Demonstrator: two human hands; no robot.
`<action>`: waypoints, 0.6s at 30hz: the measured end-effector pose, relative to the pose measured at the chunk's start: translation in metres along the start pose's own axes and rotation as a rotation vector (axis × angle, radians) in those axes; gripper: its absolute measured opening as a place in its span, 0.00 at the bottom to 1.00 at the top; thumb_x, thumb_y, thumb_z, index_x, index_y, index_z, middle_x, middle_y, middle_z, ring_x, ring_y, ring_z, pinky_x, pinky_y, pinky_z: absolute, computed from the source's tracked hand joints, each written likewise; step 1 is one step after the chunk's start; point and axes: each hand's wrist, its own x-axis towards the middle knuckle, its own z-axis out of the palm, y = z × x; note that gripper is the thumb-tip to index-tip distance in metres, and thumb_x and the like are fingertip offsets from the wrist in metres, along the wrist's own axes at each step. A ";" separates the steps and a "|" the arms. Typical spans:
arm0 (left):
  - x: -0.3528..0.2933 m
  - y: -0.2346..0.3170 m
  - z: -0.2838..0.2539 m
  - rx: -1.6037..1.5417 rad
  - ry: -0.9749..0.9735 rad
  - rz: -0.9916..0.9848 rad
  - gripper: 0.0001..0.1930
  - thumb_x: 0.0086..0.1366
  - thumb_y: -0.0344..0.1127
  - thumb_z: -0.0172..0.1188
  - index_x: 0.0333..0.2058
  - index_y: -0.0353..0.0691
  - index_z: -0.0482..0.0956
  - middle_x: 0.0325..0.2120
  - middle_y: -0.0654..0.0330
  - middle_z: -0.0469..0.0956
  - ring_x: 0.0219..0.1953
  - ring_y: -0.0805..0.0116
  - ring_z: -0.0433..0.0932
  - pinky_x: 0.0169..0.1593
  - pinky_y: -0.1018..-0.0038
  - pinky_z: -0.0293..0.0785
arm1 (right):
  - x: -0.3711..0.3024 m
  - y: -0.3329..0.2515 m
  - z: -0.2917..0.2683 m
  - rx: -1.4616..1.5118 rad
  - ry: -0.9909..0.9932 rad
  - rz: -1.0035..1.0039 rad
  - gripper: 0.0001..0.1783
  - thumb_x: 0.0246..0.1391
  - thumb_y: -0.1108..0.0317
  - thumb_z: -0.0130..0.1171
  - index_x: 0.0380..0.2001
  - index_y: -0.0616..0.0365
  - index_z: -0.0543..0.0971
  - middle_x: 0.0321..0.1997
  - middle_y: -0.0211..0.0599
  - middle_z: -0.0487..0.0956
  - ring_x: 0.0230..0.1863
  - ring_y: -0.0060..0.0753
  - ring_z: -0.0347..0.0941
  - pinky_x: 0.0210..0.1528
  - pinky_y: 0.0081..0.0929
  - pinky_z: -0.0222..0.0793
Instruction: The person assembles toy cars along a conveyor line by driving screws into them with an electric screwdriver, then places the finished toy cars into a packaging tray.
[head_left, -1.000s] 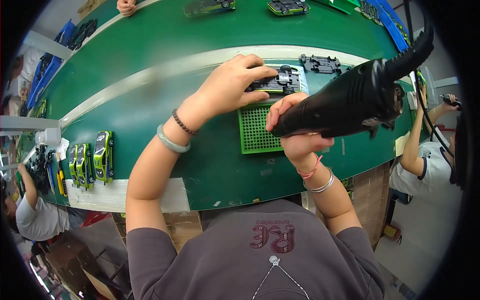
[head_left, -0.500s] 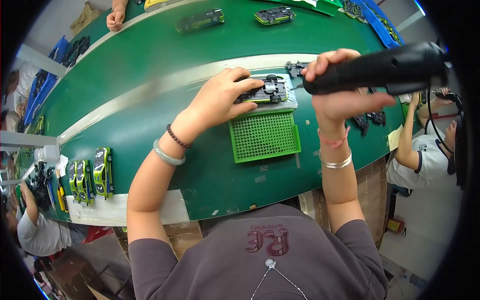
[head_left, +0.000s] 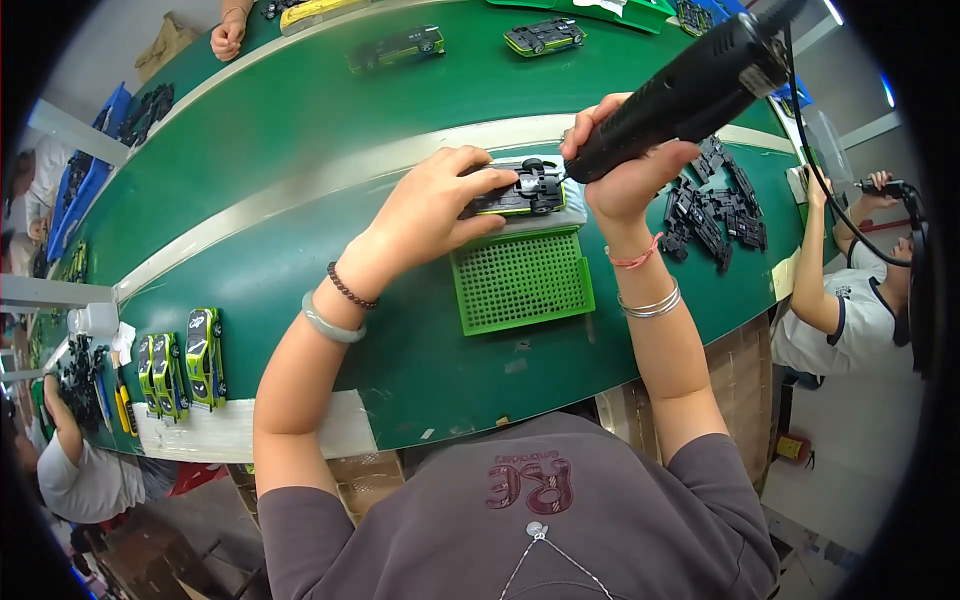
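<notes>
My left hand (head_left: 435, 205) presses an upside-down toy car (head_left: 535, 190) onto a pale pad (head_left: 572, 210), fingers laid over the black chassis. The car's wheels point up and its green body shows along the lower edge. Wrapped round a black electric screwdriver (head_left: 680, 95), my right hand (head_left: 625, 165) holds it slanted, its cable end raised to the upper right. The bit is at the right end of the car; whether it touches a screw is too small to tell. Just nearer to me lies a green perforated tray (head_left: 522, 285).
Black chassis parts (head_left: 712, 215) lie heaped to the right. Several finished-looking green toy cars (head_left: 205, 355) stand at the left by a yellow-handled tool (head_left: 124, 400). Farther off, another upturned car (head_left: 545, 37) rests beyond the white strip (head_left: 200, 225). Co-workers sit at both sides.
My right hand has moved left and tilted the screwdriver, raising its rear end and bringing the bit to the car. The heap of chassis parts shows more fully. My left hand keeps its hold.
</notes>
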 end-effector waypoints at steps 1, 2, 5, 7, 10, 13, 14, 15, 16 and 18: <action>0.001 0.000 0.000 -0.003 -0.001 -0.001 0.24 0.49 0.37 0.66 0.47 0.45 0.74 0.44 0.53 0.69 0.47 0.54 0.70 0.49 0.65 0.69 | 0.000 0.002 0.000 -0.010 0.001 0.014 0.52 0.31 0.14 0.30 0.28 0.59 0.67 0.15 0.38 0.68 0.16 0.32 0.65 0.20 0.25 0.64; 0.002 -0.001 0.000 -0.003 0.000 0.001 0.24 0.49 0.37 0.66 0.47 0.45 0.74 0.44 0.53 0.69 0.47 0.54 0.70 0.49 0.65 0.69 | 0.000 0.002 0.001 -0.056 0.004 0.007 0.51 0.32 0.14 0.29 0.28 0.58 0.66 0.15 0.37 0.67 0.16 0.31 0.65 0.19 0.23 0.63; 0.000 0.000 -0.001 -0.008 -0.008 -0.012 0.24 0.48 0.37 0.66 0.46 0.45 0.74 0.44 0.53 0.69 0.47 0.54 0.69 0.49 0.65 0.69 | 0.003 0.007 0.005 0.002 -0.016 -0.040 0.47 0.42 0.21 0.36 0.22 0.64 0.69 0.13 0.35 0.68 0.14 0.27 0.67 0.16 0.20 0.62; 0.001 -0.001 -0.001 -0.013 -0.009 -0.017 0.24 0.48 0.36 0.66 0.46 0.45 0.74 0.44 0.53 0.69 0.47 0.54 0.69 0.49 0.65 0.69 | 0.001 0.008 0.008 -0.036 0.004 -0.048 0.47 0.43 0.22 0.35 0.19 0.65 0.69 0.13 0.35 0.67 0.13 0.26 0.66 0.16 0.20 0.61; 0.000 -0.001 0.000 -0.006 0.003 -0.005 0.24 0.48 0.36 0.66 0.46 0.45 0.74 0.44 0.54 0.69 0.47 0.54 0.69 0.49 0.65 0.69 | 0.001 0.009 0.006 0.009 -0.003 -0.034 0.47 0.45 0.22 0.34 0.19 0.65 0.69 0.13 0.35 0.67 0.13 0.25 0.66 0.16 0.19 0.61; 0.000 0.000 -0.001 -0.020 -0.005 -0.019 0.24 0.49 0.36 0.66 0.46 0.45 0.74 0.44 0.54 0.69 0.47 0.54 0.69 0.49 0.65 0.68 | 0.001 0.005 0.006 -0.100 -0.048 0.055 0.50 0.33 0.15 0.32 0.26 0.59 0.66 0.17 0.32 0.65 0.15 0.30 0.64 0.16 0.24 0.62; 0.000 0.000 -0.001 -0.015 -0.001 -0.013 0.24 0.49 0.36 0.66 0.46 0.45 0.74 0.44 0.54 0.69 0.47 0.54 0.69 0.49 0.65 0.69 | 0.001 0.004 0.007 -0.120 -0.056 0.055 0.50 0.33 0.15 0.32 0.26 0.59 0.66 0.17 0.33 0.65 0.15 0.30 0.65 0.16 0.24 0.61; -0.001 0.000 0.000 -0.012 0.000 -0.006 0.23 0.49 0.36 0.66 0.46 0.45 0.74 0.44 0.54 0.69 0.47 0.54 0.69 0.49 0.65 0.69 | 0.002 0.004 0.007 -0.140 -0.062 0.056 0.50 0.33 0.15 0.32 0.25 0.59 0.66 0.17 0.34 0.66 0.15 0.30 0.65 0.16 0.23 0.61; 0.000 -0.001 0.000 -0.011 0.001 -0.006 0.23 0.49 0.36 0.66 0.46 0.45 0.74 0.44 0.54 0.69 0.47 0.54 0.69 0.49 0.65 0.69 | 0.002 0.004 0.006 -0.140 -0.062 0.056 0.50 0.33 0.15 0.32 0.25 0.59 0.66 0.17 0.34 0.66 0.15 0.30 0.65 0.16 0.23 0.61; 0.000 -0.002 0.000 -0.029 -0.003 -0.005 0.24 0.49 0.36 0.66 0.46 0.45 0.74 0.44 0.54 0.70 0.47 0.54 0.69 0.49 0.65 0.69 | 0.003 0.004 0.006 -0.146 -0.077 0.074 0.51 0.33 0.15 0.31 0.26 0.60 0.67 0.17 0.36 0.67 0.16 0.31 0.65 0.18 0.24 0.62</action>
